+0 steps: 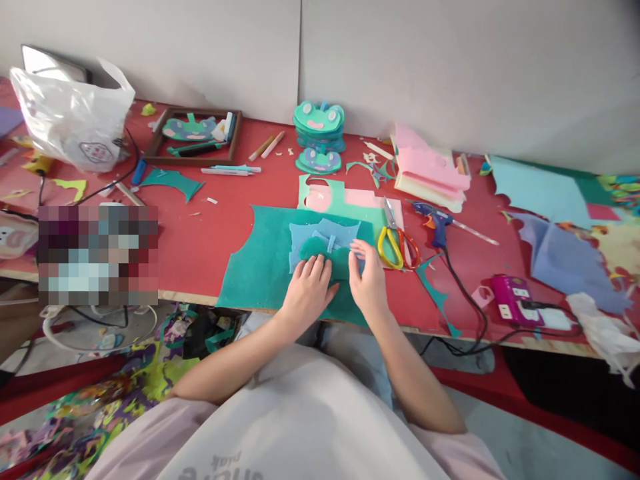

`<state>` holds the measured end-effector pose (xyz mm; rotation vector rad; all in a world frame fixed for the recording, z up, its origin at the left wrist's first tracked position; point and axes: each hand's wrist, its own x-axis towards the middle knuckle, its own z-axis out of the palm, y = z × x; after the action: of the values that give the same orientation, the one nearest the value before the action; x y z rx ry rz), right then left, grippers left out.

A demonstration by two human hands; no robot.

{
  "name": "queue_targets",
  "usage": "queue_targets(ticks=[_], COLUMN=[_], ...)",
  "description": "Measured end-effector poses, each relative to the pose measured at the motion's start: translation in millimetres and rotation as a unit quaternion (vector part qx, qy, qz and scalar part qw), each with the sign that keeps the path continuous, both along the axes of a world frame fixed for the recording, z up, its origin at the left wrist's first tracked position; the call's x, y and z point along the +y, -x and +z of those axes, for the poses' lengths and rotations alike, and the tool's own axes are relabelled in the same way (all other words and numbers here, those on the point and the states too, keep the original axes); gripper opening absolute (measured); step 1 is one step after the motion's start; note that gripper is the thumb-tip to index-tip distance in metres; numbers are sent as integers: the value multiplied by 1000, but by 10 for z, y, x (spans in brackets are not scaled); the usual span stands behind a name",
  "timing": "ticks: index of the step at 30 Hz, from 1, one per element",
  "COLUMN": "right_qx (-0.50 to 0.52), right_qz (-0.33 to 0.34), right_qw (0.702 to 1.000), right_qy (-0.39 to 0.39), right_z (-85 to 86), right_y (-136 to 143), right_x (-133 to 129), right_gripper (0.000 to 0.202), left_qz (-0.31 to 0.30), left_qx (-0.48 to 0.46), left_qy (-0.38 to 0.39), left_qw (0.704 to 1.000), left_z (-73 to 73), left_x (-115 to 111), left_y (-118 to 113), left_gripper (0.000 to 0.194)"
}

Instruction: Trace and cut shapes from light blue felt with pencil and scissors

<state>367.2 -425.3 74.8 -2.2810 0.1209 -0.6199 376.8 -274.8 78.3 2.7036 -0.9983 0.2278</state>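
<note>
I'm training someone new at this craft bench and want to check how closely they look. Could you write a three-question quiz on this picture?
1. True or false: the scissors have handle loops of two different colours.

2. Which thing lies just to the right of the scissors in the picture?
A) plastic bag
B) glue gun
C) brown frame

3. Fill in the colour: the left hand rests on a small, rounded ____ piece.

Key:
1. True: one loop is yellow, the other orange-red.
2. B
3. green
</note>
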Motion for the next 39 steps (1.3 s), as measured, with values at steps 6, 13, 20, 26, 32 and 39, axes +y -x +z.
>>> queue_targets(ticks=[6, 13, 20, 26, 32, 39], right_qx=[8, -25, -66, -33, 29, 54], right_qz=[-25, -36, -55, -32, -7, -8], right_qw=[996, 990, 985, 989, 995, 991], right_qy=[-81, -136, -150, -143, -100, -119], right_z=[25, 50, 47, 63, -36, -30], right_y=[55, 146, 183, 168, 159, 162], right_x=[-7, -30, -33, -3, -39, -56], right_gripper=[30, 30, 30, 30, 30, 38], left_qz=[25, -14, -69, -69, -84, 105], left_qx=[6, -24, -14, 55, 67, -17], left_qy=[-53, -89, -80, -15, -6, 315], left_qw=[998, 996, 994, 996, 994, 943], left_z=[105, 90, 110, 182, 192, 290], left_x=[-158, -110, 91, 226, 248, 394], left_y=[-41, -84, -224, -353, -391, -395], left_gripper=[35, 34, 17, 15, 16, 11])
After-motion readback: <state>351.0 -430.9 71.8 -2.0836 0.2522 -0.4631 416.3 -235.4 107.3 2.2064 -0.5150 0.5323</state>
